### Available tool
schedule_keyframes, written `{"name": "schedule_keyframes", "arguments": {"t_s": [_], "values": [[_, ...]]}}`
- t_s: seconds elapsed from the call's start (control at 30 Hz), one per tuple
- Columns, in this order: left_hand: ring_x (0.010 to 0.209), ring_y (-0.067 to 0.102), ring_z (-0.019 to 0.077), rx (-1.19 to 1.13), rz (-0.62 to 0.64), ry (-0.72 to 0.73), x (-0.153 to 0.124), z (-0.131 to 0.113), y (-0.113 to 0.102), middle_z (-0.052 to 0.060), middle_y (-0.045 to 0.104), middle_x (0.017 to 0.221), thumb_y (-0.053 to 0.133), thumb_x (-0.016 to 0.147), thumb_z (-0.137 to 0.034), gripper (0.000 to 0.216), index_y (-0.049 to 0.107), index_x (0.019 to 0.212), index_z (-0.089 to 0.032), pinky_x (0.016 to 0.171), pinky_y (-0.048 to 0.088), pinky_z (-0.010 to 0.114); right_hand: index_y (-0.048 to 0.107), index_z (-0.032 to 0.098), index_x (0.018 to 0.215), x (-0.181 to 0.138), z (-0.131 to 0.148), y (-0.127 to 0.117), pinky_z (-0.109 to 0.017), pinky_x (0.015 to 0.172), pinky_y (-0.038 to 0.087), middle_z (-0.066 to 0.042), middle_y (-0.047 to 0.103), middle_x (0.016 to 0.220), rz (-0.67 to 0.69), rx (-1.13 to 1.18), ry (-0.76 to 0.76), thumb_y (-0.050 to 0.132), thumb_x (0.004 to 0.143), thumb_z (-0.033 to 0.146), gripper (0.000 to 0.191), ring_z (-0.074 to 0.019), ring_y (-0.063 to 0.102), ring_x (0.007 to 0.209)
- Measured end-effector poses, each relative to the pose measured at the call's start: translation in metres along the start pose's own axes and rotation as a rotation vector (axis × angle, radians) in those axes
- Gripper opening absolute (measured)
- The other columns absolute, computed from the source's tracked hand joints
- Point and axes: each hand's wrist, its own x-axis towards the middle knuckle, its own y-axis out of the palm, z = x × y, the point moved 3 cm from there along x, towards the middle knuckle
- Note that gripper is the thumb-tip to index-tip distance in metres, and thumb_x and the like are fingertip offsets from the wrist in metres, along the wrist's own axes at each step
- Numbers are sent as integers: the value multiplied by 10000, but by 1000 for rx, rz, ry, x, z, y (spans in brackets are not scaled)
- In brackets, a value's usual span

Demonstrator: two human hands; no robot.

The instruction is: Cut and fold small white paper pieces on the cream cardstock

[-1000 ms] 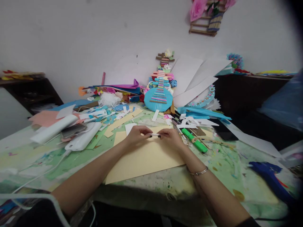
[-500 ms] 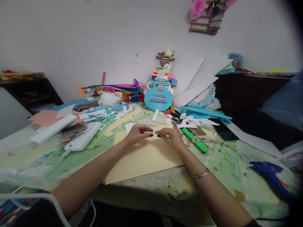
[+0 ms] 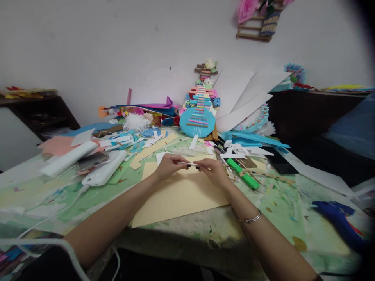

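My left hand (image 3: 170,165) and my right hand (image 3: 213,170) meet over a cream sheet of card (image 3: 178,193) on the paint-stained table (image 3: 52,195). Between them they pinch a thin white paper strip (image 3: 190,164), each hand closed on one end, fingertips with dark nails. A silver bangle (image 3: 250,218) rings my right wrist. Just right of my right hand lie a green marker (image 3: 243,175) and a pair of scissors (image 3: 228,171).
A blue paper guitar model (image 3: 197,117) leans on the wall behind piles of coloured scraps. White sheets (image 3: 243,97) lean to its right. A white power bank (image 3: 102,171) and phone lie left. A blue glue gun (image 3: 336,212) rests at right.
The hands have stayed together over the card, shifting the strip slightly; the view drifted a little to the left.
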Motion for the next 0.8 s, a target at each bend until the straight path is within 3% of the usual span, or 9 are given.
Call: {"name": "schedule_keyframes", "arguments": {"t_s": [0.33, 0.53, 0.8], "values": [[562, 637, 141, -142, -58, -105, -1, -5, -1, 71, 716, 633, 730, 657, -241, 186, 746, 788, -110, 582, 524, 239, 734, 190, 937, 0, -3, -1, -222, 622, 450, -20, 697, 684, -7, -49, 52, 501, 766, 63, 315, -126, 614, 617], [547, 636, 140, -178, -121, -165, 0, -4, -4, 79, 716, 633, 740, 641, -235, 185, 738, 763, -95, 573, 525, 244, 723, 200, 975, 0, 1, -7, -262, 680, 488, -60, 726, 931, -79, 19, 102, 632, 719, 154, 275, -173, 648, 743], [618, 682, 188, -338, -182, -266, 1, 0, -5, 86, 707, 629, 765, 615, -278, 259, 711, 770, -78, 596, 529, 260, 718, 160, 997, 0, -1, -11, -234, 579, 456, -45, 712, 723, -81, 45, 83, 575, 781, 209, 264, -124, 586, 572]]}}
